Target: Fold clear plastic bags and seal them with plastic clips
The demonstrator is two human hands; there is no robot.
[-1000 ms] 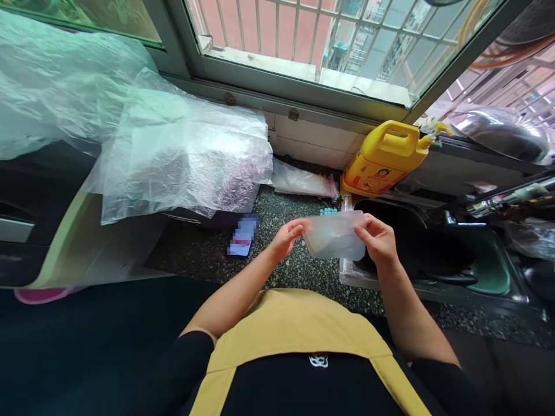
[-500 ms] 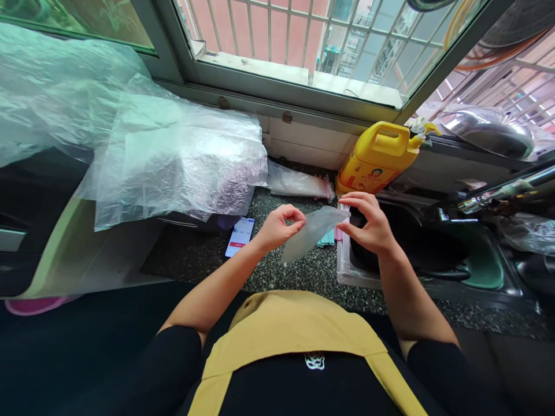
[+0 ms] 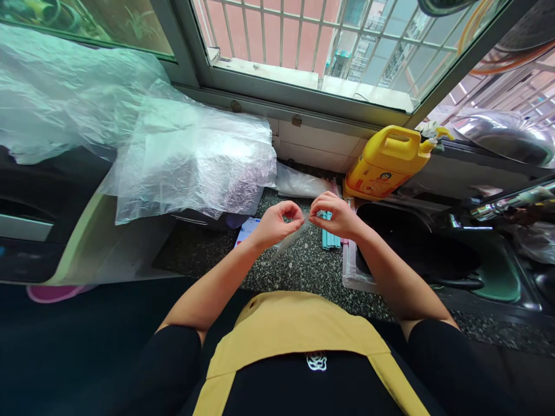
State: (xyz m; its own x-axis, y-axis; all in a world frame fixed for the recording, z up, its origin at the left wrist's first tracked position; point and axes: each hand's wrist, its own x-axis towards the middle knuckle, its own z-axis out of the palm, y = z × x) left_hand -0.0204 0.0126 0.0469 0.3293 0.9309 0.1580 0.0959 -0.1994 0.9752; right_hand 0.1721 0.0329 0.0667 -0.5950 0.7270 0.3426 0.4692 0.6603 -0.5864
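Observation:
A small clear plastic bag hangs below my fingertips over the dark speckled counter, seen nearly edge-on. My left hand pinches its upper edge between thumb and forefinger. Close against it, my right hand is closed in a pinch at the same edge. Just under the right hand lie several light-blue strips, side by side on the counter. A phone with a lit screen rests left of my left hand, partly covered by it.
A yellow pump jug stands behind the sink, where a black pan sits. Large plastic sheets cover the left side. A flat clear packet lies by the wall. The speckled counter runs along the front.
My right hand has moved left and closed from a wide grasp into a pinch beside my left hand. The bag has turned from broad-side to nearly edge-on. The view has shifted slightly.

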